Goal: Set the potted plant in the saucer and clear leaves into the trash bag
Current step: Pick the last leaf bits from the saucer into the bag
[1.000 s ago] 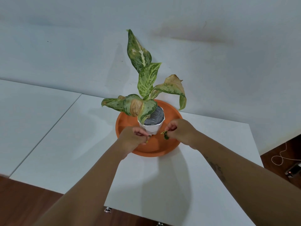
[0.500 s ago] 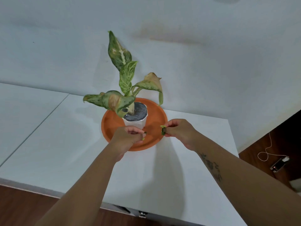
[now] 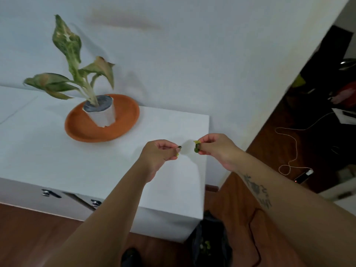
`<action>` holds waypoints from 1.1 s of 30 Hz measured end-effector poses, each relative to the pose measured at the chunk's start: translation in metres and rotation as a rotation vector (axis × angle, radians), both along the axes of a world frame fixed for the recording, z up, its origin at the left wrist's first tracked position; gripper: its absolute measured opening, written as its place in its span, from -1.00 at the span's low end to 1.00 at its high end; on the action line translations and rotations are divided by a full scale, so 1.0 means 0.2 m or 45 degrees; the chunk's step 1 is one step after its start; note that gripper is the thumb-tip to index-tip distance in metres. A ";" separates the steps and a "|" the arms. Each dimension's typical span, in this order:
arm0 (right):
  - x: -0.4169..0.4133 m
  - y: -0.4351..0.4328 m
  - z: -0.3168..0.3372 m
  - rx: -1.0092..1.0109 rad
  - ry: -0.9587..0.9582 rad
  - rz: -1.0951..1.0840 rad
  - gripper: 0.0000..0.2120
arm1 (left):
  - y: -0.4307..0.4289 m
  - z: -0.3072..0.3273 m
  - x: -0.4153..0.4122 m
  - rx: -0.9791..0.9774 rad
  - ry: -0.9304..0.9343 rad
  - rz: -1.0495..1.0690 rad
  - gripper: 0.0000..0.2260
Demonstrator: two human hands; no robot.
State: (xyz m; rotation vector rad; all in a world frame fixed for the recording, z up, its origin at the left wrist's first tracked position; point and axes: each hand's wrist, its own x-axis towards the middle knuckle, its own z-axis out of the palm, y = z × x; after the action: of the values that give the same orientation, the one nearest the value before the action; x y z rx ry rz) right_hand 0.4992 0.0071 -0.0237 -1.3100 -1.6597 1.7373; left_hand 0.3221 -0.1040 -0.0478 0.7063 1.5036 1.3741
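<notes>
Leaf scraps in hand, bag below, plant seated

Nearest, we note the black trash bag on the floor, green scraps inside. Over the tabletop edge, our left hand and right hand each pinch a leaf scrap; a loose grip could drop them short. Farthest, the potted plant stands in the orange saucer.

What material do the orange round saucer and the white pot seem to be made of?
The orange round saucer looks like matte plastic, or possibly terracotta: an even colour without shine. The white pot seems to be smooth plastic with a thin wall; the blur leaves it uncertain.
</notes>
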 end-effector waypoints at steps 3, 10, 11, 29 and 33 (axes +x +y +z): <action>0.27 0.00 -0.07 -0.023 0.003 -0.090 -0.92 | 0.02 -0.04 0.29 -0.045 -0.001 -0.026 -0.94; 0.79 -0.02 -0.27 -0.144 -0.014 -0.336 -0.92 | 0.11 -0.14 0.87 -0.070 -0.029 -0.037 -0.95; 0.84 -0.03 -0.31 -0.164 -0.008 -0.361 -0.91 | 0.11 -0.18 0.93 -0.093 -0.031 -0.027 -0.94; 1.10 -0.28 -1.62 -0.620 -0.238 -0.445 -0.83 | -0.05 -1.47 1.23 -0.775 0.036 0.059 -0.83; 1.07 -0.34 -1.87 -0.685 -0.252 -0.433 -0.87 | -0.03 -1.75 1.20 -0.843 0.082 0.021 -0.77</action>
State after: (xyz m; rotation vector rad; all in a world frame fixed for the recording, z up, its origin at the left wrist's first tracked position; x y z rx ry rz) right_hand 0.7141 -0.0603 -0.3971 -1.9250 -0.9937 1.9525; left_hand 0.5613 -0.1095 -0.3971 0.3168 1.8733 0.7821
